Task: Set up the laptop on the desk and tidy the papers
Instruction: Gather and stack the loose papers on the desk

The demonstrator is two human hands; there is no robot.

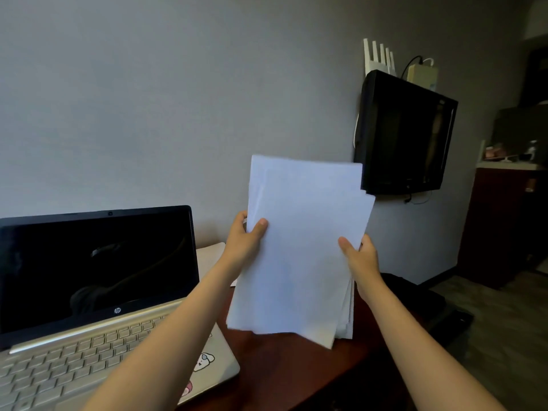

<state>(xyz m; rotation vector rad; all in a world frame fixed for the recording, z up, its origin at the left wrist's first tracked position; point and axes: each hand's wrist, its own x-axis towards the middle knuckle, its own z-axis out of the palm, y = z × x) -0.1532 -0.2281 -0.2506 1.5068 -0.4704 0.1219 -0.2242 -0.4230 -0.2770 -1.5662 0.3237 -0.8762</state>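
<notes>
An open silver laptop [98, 295] with a dark screen stands on the dark wooden desk [290, 372] at the left. A stack of white papers [302, 247] is held upright above the desk's right part. My left hand [246, 241] grips the stack's left edge, thumb on the front sheet. My right hand [360, 256] grips the right edge, thumb in front too. The sheets are slightly fanned and uneven at the top and bottom.
Another white sheet [212, 256] lies on the desk behind the laptop. A black wall-mounted TV [406, 134] hangs at the right, with a white router [379, 59] above it. A dark bag [415, 295] sits beyond the desk's right edge.
</notes>
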